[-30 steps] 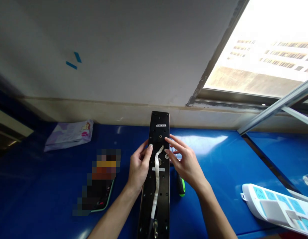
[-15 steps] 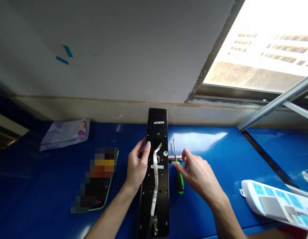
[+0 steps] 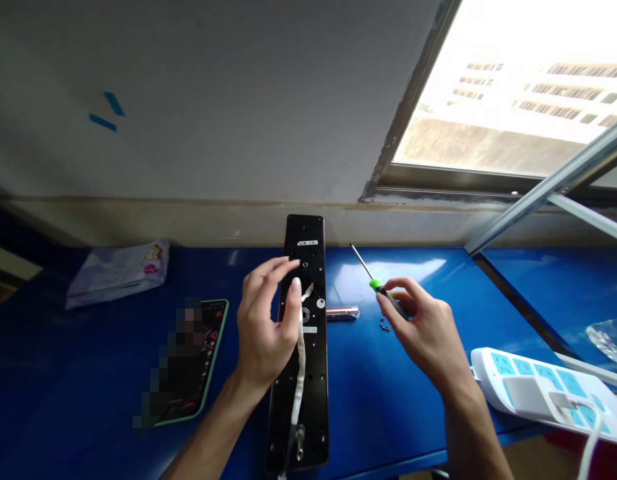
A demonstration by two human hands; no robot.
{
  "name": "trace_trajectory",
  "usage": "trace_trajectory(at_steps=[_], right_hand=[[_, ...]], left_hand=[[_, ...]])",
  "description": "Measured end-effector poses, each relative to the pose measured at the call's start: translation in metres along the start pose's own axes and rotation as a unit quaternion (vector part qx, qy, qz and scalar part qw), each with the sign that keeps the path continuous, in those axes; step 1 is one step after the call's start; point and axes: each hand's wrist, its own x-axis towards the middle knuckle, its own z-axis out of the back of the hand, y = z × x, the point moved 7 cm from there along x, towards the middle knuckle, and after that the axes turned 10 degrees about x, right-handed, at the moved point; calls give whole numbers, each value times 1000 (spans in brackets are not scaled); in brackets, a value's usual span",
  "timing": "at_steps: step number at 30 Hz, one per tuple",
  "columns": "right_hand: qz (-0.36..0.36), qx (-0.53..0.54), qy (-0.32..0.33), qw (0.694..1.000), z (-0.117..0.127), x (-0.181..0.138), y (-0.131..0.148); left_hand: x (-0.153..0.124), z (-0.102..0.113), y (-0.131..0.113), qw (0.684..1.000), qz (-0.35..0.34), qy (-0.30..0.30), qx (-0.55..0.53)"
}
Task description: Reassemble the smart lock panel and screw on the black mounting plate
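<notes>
A long black panel (image 3: 313, 373) lies lengthwise in front of me, its face dotted with screw holes and carrying a "CE 16" label. Along it runs a white-wrapped cable (image 3: 298, 380). My left hand (image 3: 266, 313) is over the panel's left edge, thumb and fingers apart, gripping nothing. To the right, my right hand (image 3: 418, 313) holds a screwdriver (image 3: 376, 283) by its black and green handle, the shaft pointing up and left, away from the panel. Several small dark screws (image 3: 384, 327) lie beneath this hand. A shiny cylindrical piece (image 3: 343, 313) sticks out beside the panel's right edge.
A phone (image 3: 193, 360) lies on the blue tabletop (image 3: 378, 413) at left, behind it a purple-white packet (image 3: 121, 270). At right stand a white power strip (image 3: 543, 393) with a plug and a metal frame (image 3: 533, 193). The wall (image 3: 238, 120) rises behind the table.
My right hand has picked up the screwdriver from the table and drawn it rightward, uncovering the small screws. My left hand has let go of the panel's edge and opened above it.
</notes>
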Motion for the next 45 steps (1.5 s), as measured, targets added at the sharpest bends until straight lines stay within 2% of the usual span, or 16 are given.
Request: trace_trajectory(at_steps=[3, 5, 7, 10, 13, 16, 22, 31, 37, 45], right_hand=[[60, 8, -135, 989, 36, 2, 11], [84, 31, -224, 971, 56, -1, 15], [99, 55, -281, 953, 71, -6, 16], [119, 11, -315, 941, 87, -14, 16], [137, -55, -307, 940, 92, -18, 14], [146, -65, -284, 945, 91, -18, 7], [157, -46, -256, 953, 87, -16, 0], [168, -38, -238, 956, 81, -14, -3], [170, -40, -243, 954, 84, -15, -3], [182, -28, -241, 953, 85, -15, -2]], left_hand=[[11, -15, -37, 988, -102, 115, -2], [11, -40, -56, 957, -160, 241, 9], [8, -64, -70, 920, -207, 328, 54], [-4, -98, -80, 858, -257, 420, 149], [-19, -124, -85, 798, -297, 481, 209], [-31, -141, -86, 773, -324, 491, 239], [-45, -155, -83, 762, -345, 498, 231], [-51, -153, -80, 767, -343, 502, 207], [-58, -156, -78, 757, -357, 505, 214], [-55, -154, -71, 780, -360, 472, 198]])
